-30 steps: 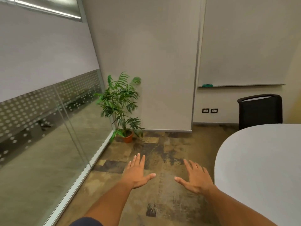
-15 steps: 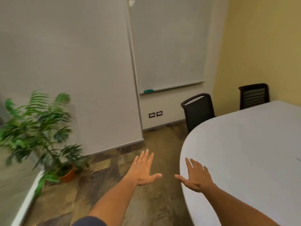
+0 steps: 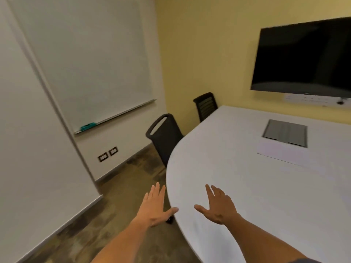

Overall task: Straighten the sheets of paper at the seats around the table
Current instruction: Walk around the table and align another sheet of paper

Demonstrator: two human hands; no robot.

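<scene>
Paper (image 3: 275, 154) lies at two o'clock on the tabletop (image 3: 247, 186), partly under a grey hatch (image 3: 284, 132). Both hands, left hand (image 3: 154, 207) and right hand (image 3: 218, 205), hover spread and empty; they should reach it flat, then square it gently.

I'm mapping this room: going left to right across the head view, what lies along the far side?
Whiteboard → wall sockets → nearer chair → farther chair → sheet of paper → wall screen.

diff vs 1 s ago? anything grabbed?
The view swung right: potted plant and glass wall dropped out; the wall screen, a second chair and a sheet of paper on the table came in. Nothing grabbed. Left hand and right hand stay open, spread, empty.
</scene>
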